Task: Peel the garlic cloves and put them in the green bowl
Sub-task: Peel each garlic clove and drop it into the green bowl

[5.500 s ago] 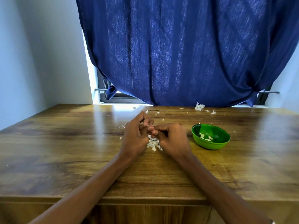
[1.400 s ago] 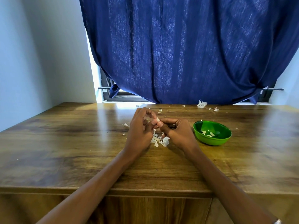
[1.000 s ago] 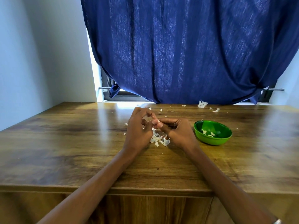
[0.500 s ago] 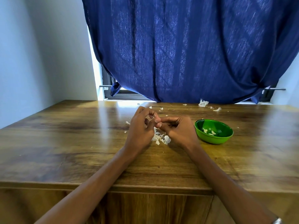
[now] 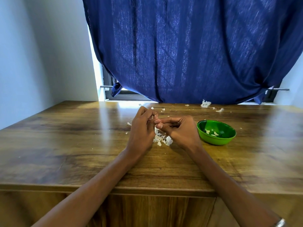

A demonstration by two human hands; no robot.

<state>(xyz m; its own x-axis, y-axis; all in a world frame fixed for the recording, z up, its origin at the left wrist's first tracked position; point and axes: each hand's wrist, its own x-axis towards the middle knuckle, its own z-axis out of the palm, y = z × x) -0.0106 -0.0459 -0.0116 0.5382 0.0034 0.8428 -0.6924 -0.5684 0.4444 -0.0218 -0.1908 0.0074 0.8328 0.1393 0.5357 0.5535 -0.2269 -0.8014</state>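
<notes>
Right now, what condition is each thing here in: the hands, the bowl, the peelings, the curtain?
Left hand: fingers curled, pinching something small at the fingertips; too hidden to name.
Right hand: fingers curled, meeting the left at the fingertips.
Green bowl: upright on the table, holding a few pale pieces.
Pile of peelings: loose on the table below the hands.
Scattered peelings: lying near the far edge.
Blue curtain: drawn across the window, gathered at the right.

Blue, brown, green, white

A deep navy curtain (image 5: 188,51) hangs behind a warm brown, wood-grained bench (image 5: 65,145); the bowl (image 5: 227,140) is bright green, the scattered garlic skins (image 5: 161,139) papery white, and the wall (image 5: 41,54) pale grey-white.
</notes>
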